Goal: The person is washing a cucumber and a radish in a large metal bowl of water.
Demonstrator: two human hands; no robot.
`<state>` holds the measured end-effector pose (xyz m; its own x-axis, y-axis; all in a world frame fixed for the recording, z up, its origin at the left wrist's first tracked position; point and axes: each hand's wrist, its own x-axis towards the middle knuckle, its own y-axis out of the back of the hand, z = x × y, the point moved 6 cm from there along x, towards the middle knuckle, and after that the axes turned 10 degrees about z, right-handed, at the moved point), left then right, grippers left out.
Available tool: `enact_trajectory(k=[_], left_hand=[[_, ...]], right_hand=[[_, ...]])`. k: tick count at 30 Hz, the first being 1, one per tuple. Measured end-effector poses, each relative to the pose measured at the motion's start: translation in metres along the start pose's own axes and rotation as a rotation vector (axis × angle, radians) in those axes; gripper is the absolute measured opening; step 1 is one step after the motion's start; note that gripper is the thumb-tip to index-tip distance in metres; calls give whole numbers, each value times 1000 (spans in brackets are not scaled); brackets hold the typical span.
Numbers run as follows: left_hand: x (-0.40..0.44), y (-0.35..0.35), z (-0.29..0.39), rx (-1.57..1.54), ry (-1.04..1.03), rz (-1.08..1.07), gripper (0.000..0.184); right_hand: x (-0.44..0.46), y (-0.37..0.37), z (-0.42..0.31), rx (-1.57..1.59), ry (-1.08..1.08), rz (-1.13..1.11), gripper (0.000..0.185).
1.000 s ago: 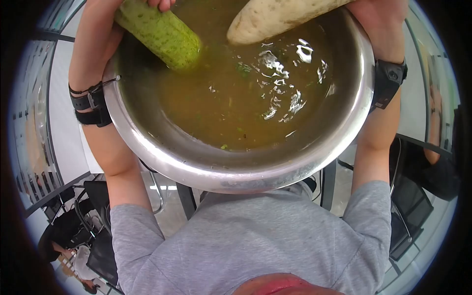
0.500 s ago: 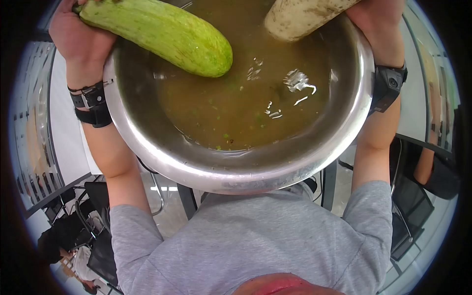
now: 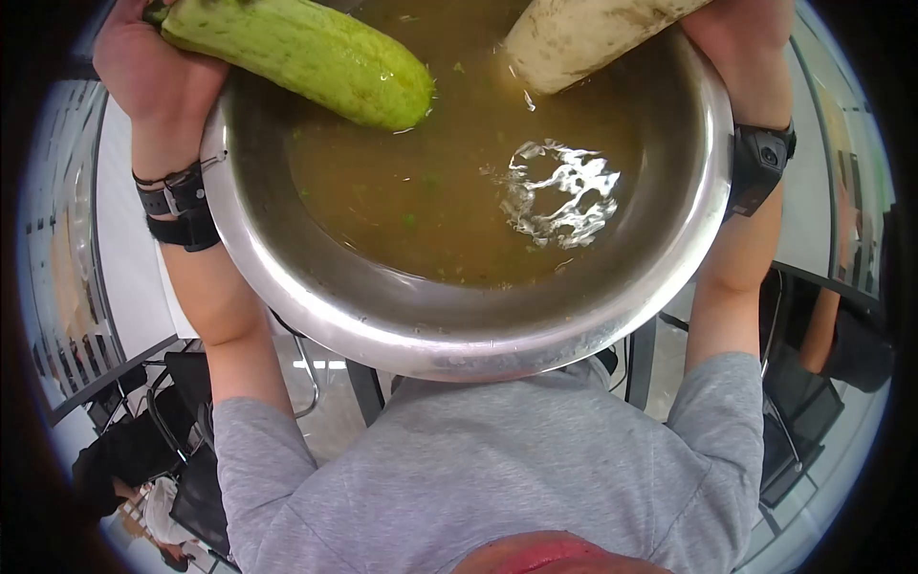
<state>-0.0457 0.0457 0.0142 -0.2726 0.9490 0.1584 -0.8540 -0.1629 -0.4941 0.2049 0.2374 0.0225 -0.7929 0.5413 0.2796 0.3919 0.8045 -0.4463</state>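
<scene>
A large stainless steel basin (image 3: 478,344) of cloudy brown water (image 3: 411,210) is in front of my chest. My left hand (image 3: 158,77) is at its left rim and my right hand (image 3: 741,43) at its right rim. Both hands appear to grip the basin; their fingers are mostly cut off by the top edge of the view. A light green zucchini (image 3: 306,57) slants across the left rim, its stem overlapping my left hand. Opposite it, a dirt-marked white radish (image 3: 593,38) reaches towards my right hand. The inner ends of both vegetables touch the water.
Black straps (image 3: 177,206) circle my left wrist; a black camera-like device (image 3: 760,167) is on my right. White tabletops (image 3: 129,244) stand at both sides. Black chairs (image 3: 803,411) are at lower right and left. Another person (image 3: 163,507) is at lower left, and another's arm (image 3: 820,330) at right.
The zucchini's inner end has shifted slightly up and left. The radish's tip has moved a little left and lower. Light glints on the rippling water have spread. Both hands stay nearly in place.
</scene>
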Motion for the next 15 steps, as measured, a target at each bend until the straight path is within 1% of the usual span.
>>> enact_trajectory(k=[2,3,5,6,8,10,14,15], left_hand=[[-1,-4,-3,177,-36,-15,34],[-1,-15,-12,177,-37,-15,34],[-5,-27,-15,291,-320,312,49],[-6,-29,-17,292,-320,311,49],[-6,-33,-18,438,-317,294,50],[-5,-31,-21,434,-306,278,51],[-4,-33,-20,464,-300,245,51],[-4,-33,-21,464,-299,245,51]], right_hand=[[2,8,1,54,5,7,31],[1,9,-1,108,31,31,28],[0,13,-1,164,56,56,26],[1,17,-2,227,62,68,24],[3,24,-5,289,71,81,24],[4,26,-5,405,61,63,24],[5,28,-5,406,92,50,25],[6,29,-4,433,62,54,26]])
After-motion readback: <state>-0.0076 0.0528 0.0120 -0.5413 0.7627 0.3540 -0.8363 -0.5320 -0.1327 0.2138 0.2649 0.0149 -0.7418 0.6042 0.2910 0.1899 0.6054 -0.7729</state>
